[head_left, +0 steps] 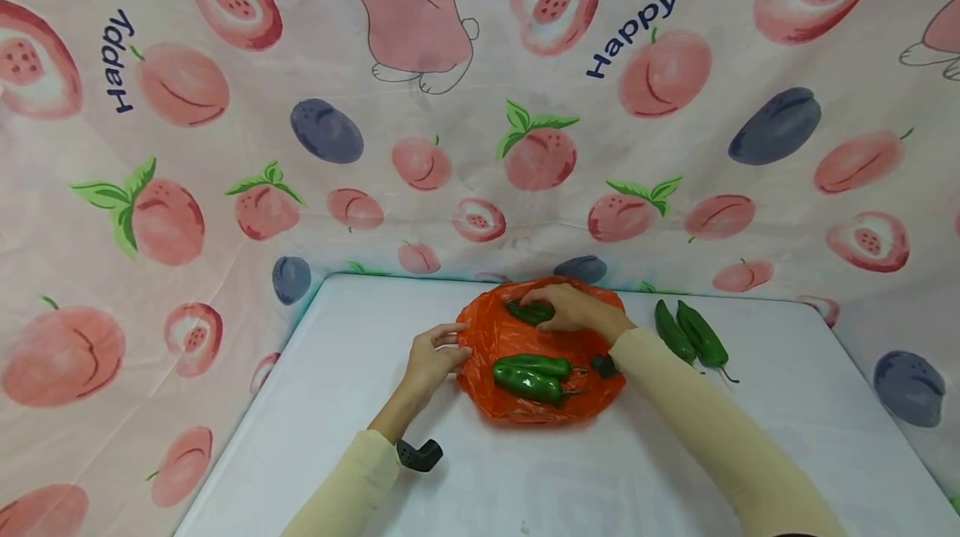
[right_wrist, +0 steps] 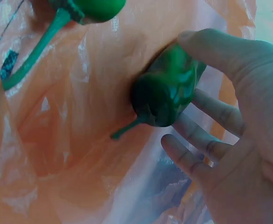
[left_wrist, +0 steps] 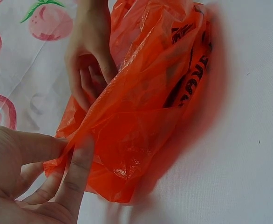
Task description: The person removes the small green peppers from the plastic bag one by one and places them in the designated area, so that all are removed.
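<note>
An orange-red plastic bag (head_left: 491,335) lies spread on the white table. My left hand (head_left: 431,360) pinches the bag's edge between thumb and fingers, seen close in the left wrist view. Over the far part of the bag, my right hand (head_left: 576,310) holds a green pepper (right_wrist: 167,88), the thumb on one side and fingers on the other; the index finger is mostly hidden behind it. Nearer to me, two glossy green peppers (head_left: 529,383) lie side by side on the bag, stems to the right.
Two more green peppers (head_left: 703,333) lie on the table (head_left: 795,404) to the right of the bag, beyond the right forearm. A fruit-printed cloth (head_left: 480,128) hangs behind the table's far edge. Dark wrist-worn devices (head_left: 420,455) sit on both wrists.
</note>
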A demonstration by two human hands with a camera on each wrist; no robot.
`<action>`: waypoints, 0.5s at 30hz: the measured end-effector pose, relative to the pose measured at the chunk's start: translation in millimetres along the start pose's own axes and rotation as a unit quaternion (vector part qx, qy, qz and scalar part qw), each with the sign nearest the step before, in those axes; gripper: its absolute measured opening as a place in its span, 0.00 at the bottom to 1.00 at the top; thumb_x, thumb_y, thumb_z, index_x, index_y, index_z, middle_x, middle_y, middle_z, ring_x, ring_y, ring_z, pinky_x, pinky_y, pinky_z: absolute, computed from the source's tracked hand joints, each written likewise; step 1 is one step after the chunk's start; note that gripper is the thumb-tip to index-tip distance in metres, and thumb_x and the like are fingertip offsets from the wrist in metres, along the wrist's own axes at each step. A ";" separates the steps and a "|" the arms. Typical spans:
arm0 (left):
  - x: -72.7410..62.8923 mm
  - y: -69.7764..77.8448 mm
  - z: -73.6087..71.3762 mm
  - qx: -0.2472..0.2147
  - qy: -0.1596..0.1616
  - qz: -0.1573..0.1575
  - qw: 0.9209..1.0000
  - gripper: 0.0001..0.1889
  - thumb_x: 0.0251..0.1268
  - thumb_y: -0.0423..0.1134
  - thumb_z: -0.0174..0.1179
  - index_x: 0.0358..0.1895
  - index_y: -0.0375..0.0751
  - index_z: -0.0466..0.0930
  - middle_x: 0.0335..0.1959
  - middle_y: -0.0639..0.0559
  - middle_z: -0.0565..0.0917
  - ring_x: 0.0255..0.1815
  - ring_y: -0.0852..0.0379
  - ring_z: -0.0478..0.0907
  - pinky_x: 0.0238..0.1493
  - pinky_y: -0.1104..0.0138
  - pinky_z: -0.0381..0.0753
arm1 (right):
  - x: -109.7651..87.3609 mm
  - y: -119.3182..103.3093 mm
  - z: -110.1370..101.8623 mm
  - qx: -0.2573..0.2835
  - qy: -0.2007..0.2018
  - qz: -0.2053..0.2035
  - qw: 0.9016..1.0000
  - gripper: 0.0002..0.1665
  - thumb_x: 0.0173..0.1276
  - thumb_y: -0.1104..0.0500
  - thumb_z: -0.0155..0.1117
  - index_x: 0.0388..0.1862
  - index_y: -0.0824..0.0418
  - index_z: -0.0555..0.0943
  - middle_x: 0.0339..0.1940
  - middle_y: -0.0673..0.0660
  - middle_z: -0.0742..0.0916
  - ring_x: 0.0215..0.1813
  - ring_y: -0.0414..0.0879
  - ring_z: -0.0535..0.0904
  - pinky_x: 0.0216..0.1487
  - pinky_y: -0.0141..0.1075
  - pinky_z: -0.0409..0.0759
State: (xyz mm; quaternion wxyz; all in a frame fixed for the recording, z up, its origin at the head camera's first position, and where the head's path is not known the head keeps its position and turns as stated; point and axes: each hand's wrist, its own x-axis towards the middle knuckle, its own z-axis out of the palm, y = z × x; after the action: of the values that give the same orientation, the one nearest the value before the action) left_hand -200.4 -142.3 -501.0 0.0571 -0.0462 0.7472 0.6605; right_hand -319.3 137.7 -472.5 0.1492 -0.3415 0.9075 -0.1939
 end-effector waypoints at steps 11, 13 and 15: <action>-0.5 1.0 0.1 0.001 0.001 0.000 1.000 0.21 0.67 0.29 0.67 0.62 0.39 0.81 0.49 0.40 0.83 0.34 0.53 0.86 0.42 0.57 0.90 | 2.0 -1.4 5.3 -0.016 0.010 -0.020 1.000 0.28 0.66 0.63 0.74 0.65 0.58 0.81 0.61 0.56 0.84 0.61 0.52 0.79 0.67 0.50 0.77; -0.5 0.8 0.4 0.002 0.004 0.000 1.000 0.21 0.66 0.29 0.67 0.62 0.38 0.81 0.49 0.39 0.83 0.34 0.53 0.86 0.42 0.58 0.90 | 2.6 -1.2 6.4 -0.018 0.009 -0.019 1.000 0.27 0.66 0.63 0.74 0.64 0.57 0.82 0.62 0.56 0.84 0.62 0.52 0.78 0.67 0.50 0.77; -0.8 0.7 0.5 0.002 0.004 0.003 1.000 0.21 0.66 0.29 0.67 0.62 0.37 0.81 0.49 0.39 0.83 0.33 0.54 0.86 0.41 0.58 0.90 | 2.6 -1.2 7.0 -0.022 0.008 -0.018 1.000 0.27 0.66 0.63 0.74 0.64 0.57 0.82 0.63 0.57 0.84 0.64 0.53 0.78 0.68 0.51 0.76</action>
State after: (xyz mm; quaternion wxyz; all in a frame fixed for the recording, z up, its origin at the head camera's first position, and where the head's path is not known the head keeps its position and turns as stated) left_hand -199.7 -141.7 -500.3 0.0524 -0.0465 0.7490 0.6588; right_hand -317.7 133.4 -478.5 0.1309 -0.3591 0.9066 -0.1787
